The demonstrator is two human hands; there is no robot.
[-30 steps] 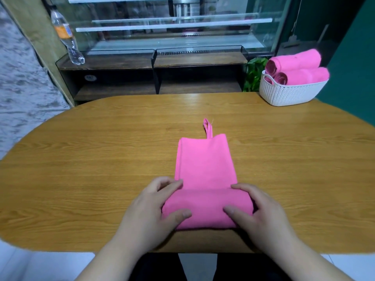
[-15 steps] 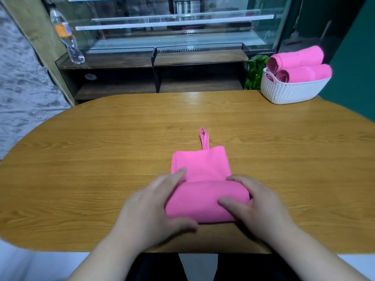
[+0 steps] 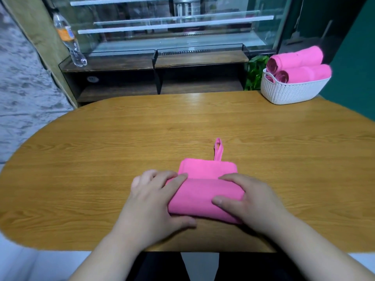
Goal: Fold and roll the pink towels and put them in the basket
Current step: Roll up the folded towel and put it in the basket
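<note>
Head, towel (image 3: 205, 197) between left hand (image 3: 154, 201), right hand (image 3: 253, 201)

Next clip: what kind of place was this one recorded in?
Probably a café or small shop, though I can't be sure: a shelved glass display case stands behind the wooden table, and a plastic bottle sits on its ledge.

No writing is legible; the orange label (image 3: 65, 34) on the plastic bottle (image 3: 70, 42) at ten o'clock is too blurred to read.
</note>
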